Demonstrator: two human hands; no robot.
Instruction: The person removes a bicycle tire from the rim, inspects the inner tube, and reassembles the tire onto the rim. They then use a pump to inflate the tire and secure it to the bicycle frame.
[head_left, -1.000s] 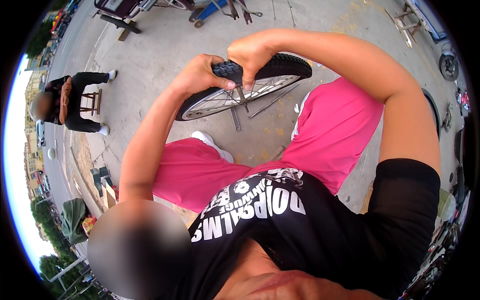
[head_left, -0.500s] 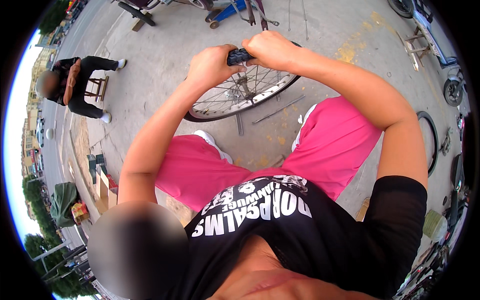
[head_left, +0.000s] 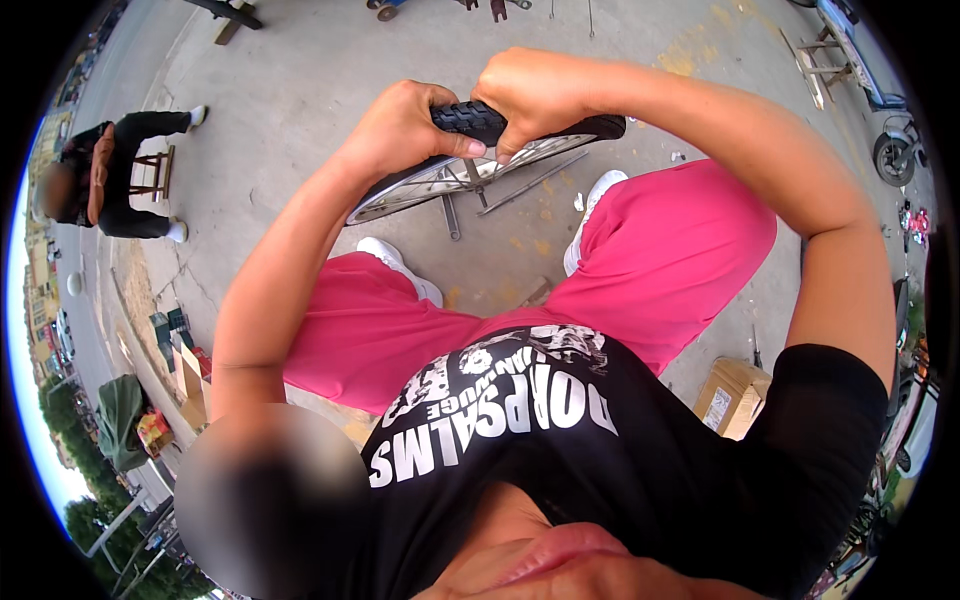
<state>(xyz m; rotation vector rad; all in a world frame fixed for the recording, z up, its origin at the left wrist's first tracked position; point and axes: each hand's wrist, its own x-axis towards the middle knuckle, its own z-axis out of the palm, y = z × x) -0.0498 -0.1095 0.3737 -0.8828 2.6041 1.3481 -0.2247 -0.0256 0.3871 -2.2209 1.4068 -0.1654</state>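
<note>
A bicycle wheel with a black knobby tire is tilted in front of me, its spokes and hub seen at a slant beneath my hands. My left hand is wrapped over the tire, thumb pressing on its near side. Close beside it, my right hand grips the same stretch of tire, its thumb pointing down over the edge. A short piece of tread shows between the two hands. Whether the tire bead is seated on the rim there is hidden by my fingers.
On the concrete below the wheel lie a wrench and a thin metal bar. A cardboard box stands at right. Farther off are a blue vehicle at right and a person seated on a stool at left.
The wheel has tilted and now shows more edge-on, its far edge swung to the right. Both hands keep hold of the tire. My view has shifted, bringing the cardboard box further into sight.
</note>
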